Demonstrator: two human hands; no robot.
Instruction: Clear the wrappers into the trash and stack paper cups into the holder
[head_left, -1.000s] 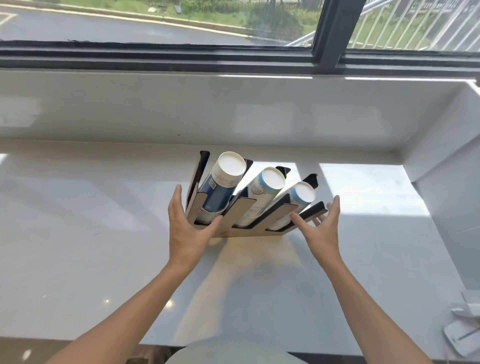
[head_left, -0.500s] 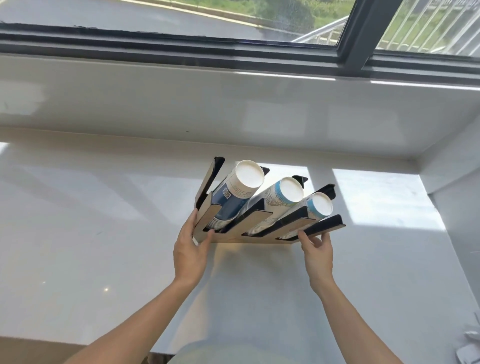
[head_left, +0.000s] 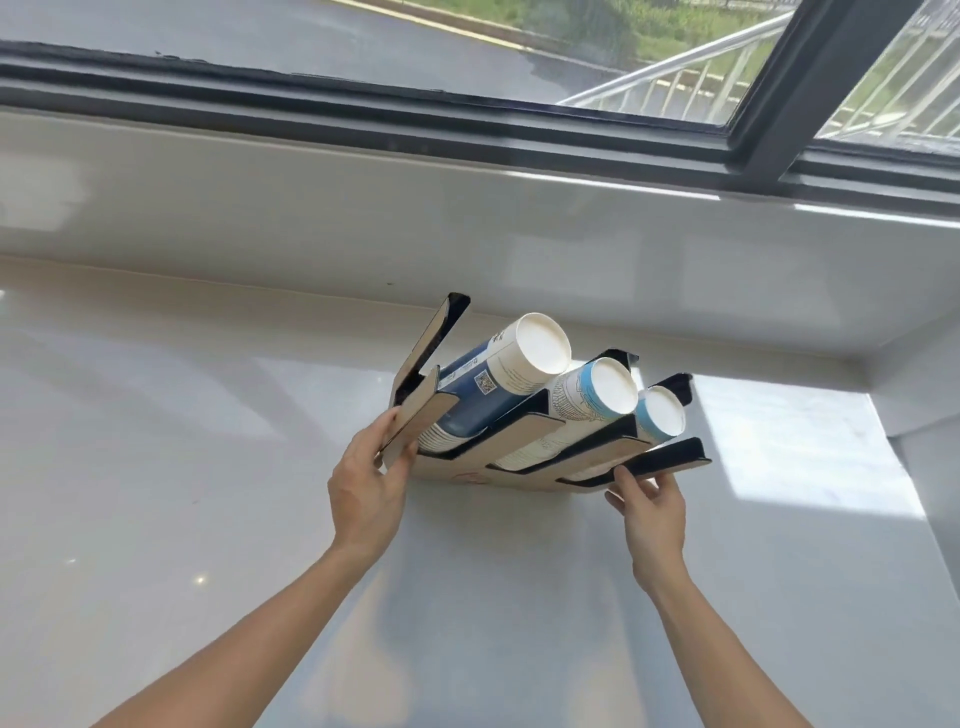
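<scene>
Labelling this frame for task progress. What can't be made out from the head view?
- Cup counts: the holder slats cover the three cup stacks, only end cups show.
- Left hand and right hand fingertips: behind the holder's edges.
- Whether the holder rests on the counter: underside hidden.
- Trash and wrappers: outside the frame.
- Print on the dark blue cup: too small.

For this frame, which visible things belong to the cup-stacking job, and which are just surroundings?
Belongs to the job:
cup holder, gripped by left hand and right hand
dark blue cup stack
middle cup stack
right cup stack

Just surroundings:
white counter
window frame
</scene>
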